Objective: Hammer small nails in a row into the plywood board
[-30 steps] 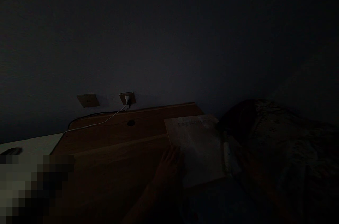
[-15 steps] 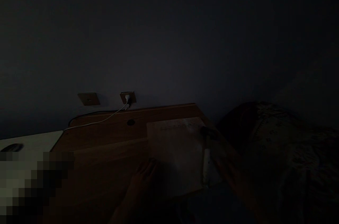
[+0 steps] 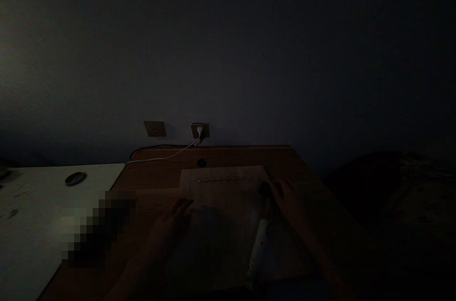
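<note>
The picture is very dark, so finger detail is faint. A flat pale board (image 3: 221,225) lies on the wooden desk, with a row of small shiny nails (image 3: 220,179) along its far side. My left hand (image 3: 174,213) is at the board's left edge, fingers bent over onto it. A hammer (image 3: 259,244) with a dark head and whitish handle lies slantwise on the board's right part, head away from me. My right hand (image 3: 287,196) is beside the hammer head near the board's far right corner; whether its fingers touch head or board is hidden in shadow.
The wooden desk (image 3: 156,196) meets the wall behind. A white surface (image 3: 32,225) adjoins at left, with a dark round object (image 3: 76,178). A white cable (image 3: 167,157) runs to a wall socket (image 3: 200,130). Patterned fabric (image 3: 420,187) is at right.
The view has swung left. On the desk, the board has shifted left, and the hammer now slants more. My right hand has moved from beside the handle up to the hammer head.
</note>
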A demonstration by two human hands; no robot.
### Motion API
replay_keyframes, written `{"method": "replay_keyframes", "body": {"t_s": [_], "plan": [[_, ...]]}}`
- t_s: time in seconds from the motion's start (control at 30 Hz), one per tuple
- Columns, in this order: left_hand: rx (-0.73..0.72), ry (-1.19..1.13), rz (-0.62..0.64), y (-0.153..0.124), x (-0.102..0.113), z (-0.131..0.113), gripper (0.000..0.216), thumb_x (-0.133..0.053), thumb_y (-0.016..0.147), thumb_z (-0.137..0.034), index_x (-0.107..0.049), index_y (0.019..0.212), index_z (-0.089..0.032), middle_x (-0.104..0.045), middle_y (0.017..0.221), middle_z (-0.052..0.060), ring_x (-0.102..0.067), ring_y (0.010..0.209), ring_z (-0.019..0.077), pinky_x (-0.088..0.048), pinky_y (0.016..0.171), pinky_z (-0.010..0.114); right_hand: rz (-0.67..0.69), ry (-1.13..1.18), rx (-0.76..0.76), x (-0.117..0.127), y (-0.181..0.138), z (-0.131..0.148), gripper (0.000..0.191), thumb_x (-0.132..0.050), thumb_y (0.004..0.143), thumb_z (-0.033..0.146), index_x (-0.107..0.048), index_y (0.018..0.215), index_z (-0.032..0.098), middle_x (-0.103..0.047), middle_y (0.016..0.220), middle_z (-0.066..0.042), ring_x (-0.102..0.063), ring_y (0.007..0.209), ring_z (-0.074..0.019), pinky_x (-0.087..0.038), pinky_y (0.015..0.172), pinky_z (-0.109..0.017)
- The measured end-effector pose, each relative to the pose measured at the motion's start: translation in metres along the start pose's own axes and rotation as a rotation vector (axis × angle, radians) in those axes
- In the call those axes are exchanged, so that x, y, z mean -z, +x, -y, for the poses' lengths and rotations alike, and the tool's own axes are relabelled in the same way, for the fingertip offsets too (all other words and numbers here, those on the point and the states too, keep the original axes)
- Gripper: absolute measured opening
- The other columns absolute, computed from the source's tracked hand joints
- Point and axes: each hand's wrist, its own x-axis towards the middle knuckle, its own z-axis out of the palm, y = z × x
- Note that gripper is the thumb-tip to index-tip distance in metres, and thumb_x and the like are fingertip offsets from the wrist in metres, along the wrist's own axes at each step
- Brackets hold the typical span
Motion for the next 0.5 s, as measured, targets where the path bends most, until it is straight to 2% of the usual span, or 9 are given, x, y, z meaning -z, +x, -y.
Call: {"method": "replay_keyframes", "body": {"t_s": [0.03,0.07,0.13,0.23,0.3,0.37,0.43,0.5], "plan": [[0.034,-0.044,-0.003,0.023,-0.004,0.0,0.043,-0.045,0.095,-0.024,-0.056,0.136,-0.025,-0.058,0.137,0.011,-0.069,0.102,0.0204,-0.059,0.081,0.03,0.177,0.039,-0.005,-0.001,0.026,0.011,0.034,-0.036,0.099,0.028,-0.065,0.113,0.017,-0.068,0.116,-0.016,-0.064,0.104,-0.0243,-0.047,0.091,-0.036],[0.038,-0.086,-0.003,0.046,-0.008,0.001,0.045,-0.047,0.092,-0.021,-0.056,0.136,-0.022,-0.056,0.137,0.013,-0.068,0.101,0.0202,-0.058,0.08,0.03,0.247,0.056,0.005,-0.004,0.049,0.02,0.03,-0.041,0.096,0.024,-0.067,0.109,0.015,-0.069,0.114,-0.017,-0.065,0.104,-0.0246,-0.047,0.091,-0.035],[0.037,-0.14,0.013,0.085,-0.016,0.005,0.046,-0.05,0.087,-0.013,-0.06,0.132,-0.018,-0.06,0.129,0.014,-0.067,0.1,0.0199,-0.055,0.083,0.029,0.343,0.092,0.026,-0.014,0.08,0.036,0.023,-0.052,0.09,0.019,-0.07,0.102,0.014,-0.071,0.11,-0.018,-0.066,0.103,-0.0241,-0.047,0.089,-0.032],[0.004,-0.147,0.061,0.119,-0.024,0.013,0.03,-0.05,0.085,-0.01,-0.073,0.103,-0.016,-0.069,0.1,0.012,-0.067,0.089,0.0202,-0.052,0.081,0.029,0.427,0.191,0.023,-0.029,0.098,0.043,0.017,-0.062,0.087,0.024,-0.072,0.095,0.014,-0.074,0.097,-0.016,-0.069,0.095,-0.0238,-0.049,0.086,-0.035],[-0.041,-0.2,0.093,0.127,-0.023,0.017,0.024,-0.052,0.084,-0.01,-0.074,0.089,-0.017,-0.07,0.09,0.01,-0.066,0.082,0.0189,-0.05,0.078,0.027,0.44,0.316,0.0,-0.036,0.1,0.04,0.016,-0.064,0.085,0.028,-0.072,0.09,0.015,-0.074,0.093,-0.015,-0.069,0.092,-0.0238,-0.049,0.085,-0.037],[-0.033,-0.304,0.073,0.129,-0.016,0.018,0.019,-0.056,0.082,-0.013,-0.074,0.087,-0.019,-0.071,0.089,0.008,-0.066,0.08,0.0184,-0.049,0.076,0.026,0.415,0.487,-0.042,-0.037,0.101,0.033,0.014,-0.065,0.083,0.029,-0.071,0.084,0.016,-0.074,0.09,-0.014,-0.069,0.091,-0.024,-0.049,0.084,-0.035],[0.068,-0.46,-0.023,0.132,-0.006,0.017,0.014,-0.062,0.08,-0.021,-0.074,0.088,-0.02,-0.072,0.089,0.006,-0.066,0.081,0.0192,-0.049,0.074,0.026,0.365,0.688,-0.102,-0.034,0.103,0.025,0.016,-0.064,0.081,0.032,-0.07,0.083,0.018,-0.074,0.085,-0.011,-0.068,0.088,-0.0231,-0.049,0.08,-0.033],[0.243,-0.709,-0.138,0.136,0.0,0.014,0.019,-0.066,0.078,-0.032,-0.072,0.089,-0.018,-0.072,0.086,0.006,-0.065,0.078,0.0193,-0.048,0.069,0.026,0.3,0.921,-0.174,-0.03,0.106,0.017,0.022,-0.061,0.082,0.039,-0.069,0.088,0.019,-0.072,0.081,-0.006,-0.067,0.083,-0.0213,-0.05,0.075,-0.031]]}}
